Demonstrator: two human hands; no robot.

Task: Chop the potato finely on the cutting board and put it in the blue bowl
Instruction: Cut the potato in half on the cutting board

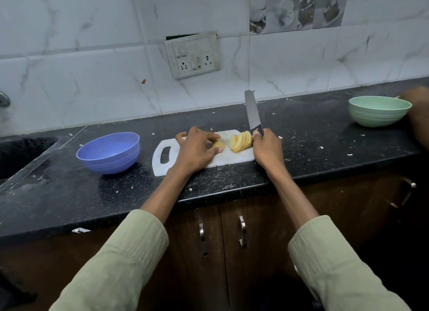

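Blue bowl [108, 152] sits left of a white cutting board [228, 158] on black counter [313, 134]. Left hand [197, 148], fingers curled, pinches the uncut potato end [218, 145]. Potato slices [241, 141] lean together mid-board. Right hand [267, 148] grips a knife [251, 111], blade pointing away, apparently raised.

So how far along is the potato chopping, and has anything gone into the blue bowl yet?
Done: most of the potato is cut into a fanned row of slices on the cutting board. In hand: the left hand holds the uncut end piece, and the right hand grips the knife, blade raised. Left: slicing that end, chopping the slices finely and moving them over; the blue bowl looks empty.
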